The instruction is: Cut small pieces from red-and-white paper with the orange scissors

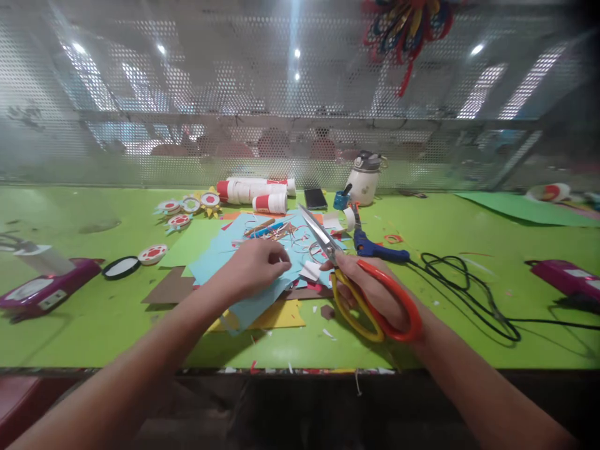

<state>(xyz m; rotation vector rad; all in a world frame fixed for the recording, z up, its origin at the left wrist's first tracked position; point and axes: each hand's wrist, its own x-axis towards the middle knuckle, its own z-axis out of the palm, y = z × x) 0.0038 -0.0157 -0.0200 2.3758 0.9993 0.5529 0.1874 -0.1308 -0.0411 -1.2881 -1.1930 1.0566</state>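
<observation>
My right hand (pixel 368 287) grips a pair of scissors (pixel 323 234) with one orange and one yellow handle loop. The blades are closed together and point up and away to the left. A small white piece of paper (pixel 310 270) is by the right fingertips; whether they touch it I cannot tell. My left hand (pixel 257 265) is closed over light blue paper (pixel 220 250), with its fingers curled inward; anything in them is hidden. Beyond it, a blue pen (pixel 269 230) lies among paper strips and scraps.
Stacked paper cups (pixel 255 191) and a phone (pixel 315 199) lie farther back, near a white jug (pixel 364 178). On the right are a blue glue gun (pixel 382 248) and its coiled black cable (pixel 469 284). Paper flower shapes (pixel 179 222) and a purple power strip (pixel 49 287) are on the left.
</observation>
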